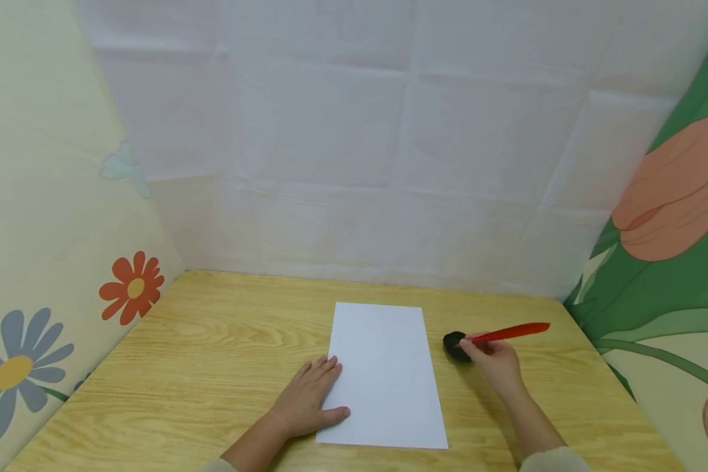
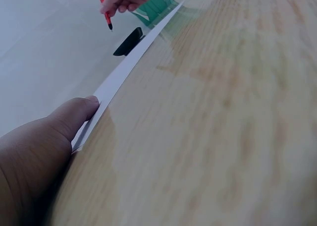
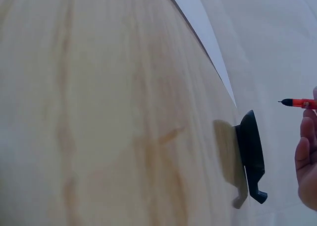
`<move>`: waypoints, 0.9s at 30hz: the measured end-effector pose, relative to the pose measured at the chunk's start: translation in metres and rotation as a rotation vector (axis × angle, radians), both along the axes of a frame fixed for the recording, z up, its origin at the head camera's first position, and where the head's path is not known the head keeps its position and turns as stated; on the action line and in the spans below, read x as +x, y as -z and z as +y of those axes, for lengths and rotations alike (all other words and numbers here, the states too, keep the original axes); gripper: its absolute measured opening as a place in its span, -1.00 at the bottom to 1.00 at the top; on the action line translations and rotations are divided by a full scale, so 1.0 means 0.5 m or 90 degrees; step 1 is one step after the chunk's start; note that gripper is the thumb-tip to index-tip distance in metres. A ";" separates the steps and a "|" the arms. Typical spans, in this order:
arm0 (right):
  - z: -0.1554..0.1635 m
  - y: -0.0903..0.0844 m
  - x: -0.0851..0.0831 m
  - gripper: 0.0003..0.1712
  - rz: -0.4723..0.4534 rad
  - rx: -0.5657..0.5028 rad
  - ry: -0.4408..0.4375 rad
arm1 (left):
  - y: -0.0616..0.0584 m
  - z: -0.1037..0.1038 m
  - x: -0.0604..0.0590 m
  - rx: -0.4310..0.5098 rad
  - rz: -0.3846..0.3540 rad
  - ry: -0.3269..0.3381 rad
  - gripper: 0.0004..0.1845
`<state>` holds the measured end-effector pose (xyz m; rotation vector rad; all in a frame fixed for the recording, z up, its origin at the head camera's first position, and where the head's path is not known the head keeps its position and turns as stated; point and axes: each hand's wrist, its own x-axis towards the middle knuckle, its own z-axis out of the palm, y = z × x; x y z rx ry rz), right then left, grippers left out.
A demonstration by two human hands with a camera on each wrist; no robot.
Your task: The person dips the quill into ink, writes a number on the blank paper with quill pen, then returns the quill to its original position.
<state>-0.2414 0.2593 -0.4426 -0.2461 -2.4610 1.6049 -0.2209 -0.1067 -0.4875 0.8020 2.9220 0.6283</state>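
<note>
Holding a red pen [image 1: 510, 333] pinched between thumb and curled fingers, the right hand [image 1: 495, 364] is hovering just over a small black holder [image 1: 455, 346] that is sitting on the worktop [image 1: 224, 341] just beside the right edge of the sheet of paper [image 1: 383, 373]. The left hand [image 1: 307, 396] is lying flat with fingers straight, pressing the lower left edge of the paper and gripping nothing. Judging from this, the pen is being lifted from or dipped at the holder, so the grip on the pen would be doing well to be staying light and close to the tip end, while the left hand is going on pinning the sheet so it is not sliding. In the head view the pen's long axis is running nearly level from left to right, its dark tip pointing left toward the holder and its tail pointing right toward the flowered wall [image 1: 672, 262]. In the left wrist view the pen tip [image 2: 109, 26] seems to be hanging clear above the holder [image 2: 128, 42], though that view is blurred and touching cannot be ruled out
</note>
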 end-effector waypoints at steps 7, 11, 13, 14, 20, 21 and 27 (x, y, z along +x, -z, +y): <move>0.003 0.003 0.000 -0.62 -0.017 0.034 -0.009 | 0.002 0.000 0.003 0.005 0.002 0.000 -0.05; 0.003 0.001 0.000 -0.60 -0.039 0.022 -0.005 | 0.004 -0.001 0.003 0.004 0.004 0.001 -0.05; 0.003 -0.001 0.000 -0.59 -0.048 0.006 -0.003 | 0.005 -0.001 0.002 0.002 0.007 0.001 -0.06; 0.003 -0.003 0.001 -0.59 -0.050 -0.001 -0.005 | 0.005 -0.001 0.002 0.001 0.008 0.001 -0.06; 0.005 -0.004 0.000 -0.61 -0.051 -0.040 -0.022 | 0.005 -0.001 0.002 0.003 0.015 0.003 -0.06; 0.006 -0.004 -0.001 -0.62 -0.053 -0.042 -0.023 | 0.005 -0.001 0.002 0.004 0.015 0.003 -0.07; 0.022 0.007 -0.014 -0.59 -0.066 -0.024 -0.023 | 0.000 0.000 0.001 0.010 0.014 0.002 -0.07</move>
